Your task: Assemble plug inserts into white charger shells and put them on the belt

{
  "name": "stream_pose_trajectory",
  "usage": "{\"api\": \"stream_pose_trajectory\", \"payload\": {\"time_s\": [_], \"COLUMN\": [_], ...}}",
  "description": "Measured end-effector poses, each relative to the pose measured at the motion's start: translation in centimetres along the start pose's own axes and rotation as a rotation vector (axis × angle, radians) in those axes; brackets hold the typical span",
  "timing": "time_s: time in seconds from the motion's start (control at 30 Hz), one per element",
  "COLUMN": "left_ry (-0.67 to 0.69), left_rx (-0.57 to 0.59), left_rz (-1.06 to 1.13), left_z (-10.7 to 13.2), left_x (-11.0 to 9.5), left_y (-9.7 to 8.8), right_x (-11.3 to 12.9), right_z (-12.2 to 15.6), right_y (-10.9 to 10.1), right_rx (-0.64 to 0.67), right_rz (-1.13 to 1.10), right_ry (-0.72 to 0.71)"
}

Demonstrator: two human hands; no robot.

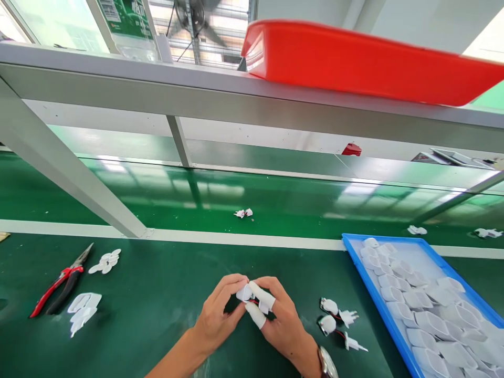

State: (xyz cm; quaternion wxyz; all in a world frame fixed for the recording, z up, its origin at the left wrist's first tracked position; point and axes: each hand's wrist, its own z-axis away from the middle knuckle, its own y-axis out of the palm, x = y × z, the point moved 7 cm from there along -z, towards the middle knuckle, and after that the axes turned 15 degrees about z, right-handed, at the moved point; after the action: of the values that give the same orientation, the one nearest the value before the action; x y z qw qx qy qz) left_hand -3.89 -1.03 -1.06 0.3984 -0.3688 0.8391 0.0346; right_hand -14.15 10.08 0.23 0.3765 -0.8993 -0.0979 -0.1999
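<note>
My left hand (216,319) pinches a small white plastic part (244,293) between thumb and fingers, just above the green bench. On the other side, my right hand (284,324), with white covers on its thumb and a finger, grips the same part. A bit of red wire shows between the fingertips; much of the part is hidden by them. Right of my hands lie two similar wired parts, an upper one (329,305) and a lower one (327,324), each joined by dark and red wires to a white pronged piece.
A blue-rimmed tray (388,310) at right holds many white plastic pieces. Red-and-black pliers (65,281) lie at left beside white flat pieces (106,261) and more white pieces (84,310). A red bin (366,63) stands on the metal shelf (220,100) overhead.
</note>
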Motion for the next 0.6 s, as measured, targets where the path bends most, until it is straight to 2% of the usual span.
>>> {"api": "stream_pose_trajectory", "payload": {"time_s": [0.17,0.3,0.43,0.6], "left_ry": [0.053,-0.006,-0.063,-0.036], "left_rx": [0.02,0.023,0.015,0.021], "left_rz": [-0.037,0.01,0.043,0.038], "left_z": [0.1,0.3,0.2,0.2], "left_x": [-0.2,0.4,0.9,1.0], "left_y": [0.3,0.5,0.4,0.2], "right_x": [0.5,-0.1,-0.4,0.2], "right_z": [0.4,0.6,0.5,0.7], "right_y": [0.6,0.8,0.5,1.0], "right_rx": [0.02,0.054,0.009,0.004], "right_rz": [0.18,0.108,-0.002,0.124], "right_ry": [-0.1,-0.06,-0.018,-0.066]}}
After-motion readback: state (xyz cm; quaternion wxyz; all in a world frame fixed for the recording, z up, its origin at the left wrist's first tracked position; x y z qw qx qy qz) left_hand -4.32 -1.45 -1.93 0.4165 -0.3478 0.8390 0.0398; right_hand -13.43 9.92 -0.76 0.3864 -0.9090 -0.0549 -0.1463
